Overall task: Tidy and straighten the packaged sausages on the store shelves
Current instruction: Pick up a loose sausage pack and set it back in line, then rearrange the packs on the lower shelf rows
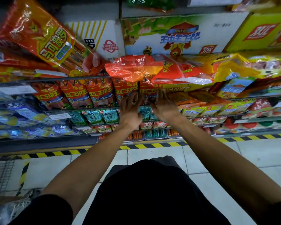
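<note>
— So, where are the sausage packs (pixel 125 92)?
— Upright in a row behind the wire shelf rail (pixel 63 78). Left hand (pixel 130 109) and right hand (pixel 165 106) press against two of them, fingers spread.
— What crowds them?
— An orange bag (pixel 133 68) overhangs from the shelf above; cartons (pixel 172 34) sit higher.

Cardboard boxes (pixel 177 34) atop shelf; hazard-striped tape (pixel 152 146) on floor.

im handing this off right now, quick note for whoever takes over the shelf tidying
Left hand and right hand: fingers extended, pressing the red sausage packs in the middle shelf row.
That row stands mostly upright behind its wire rail.
Left to do: the loose orange pack lies crooked on top, and the big pack upper left sits tilted.
</note>
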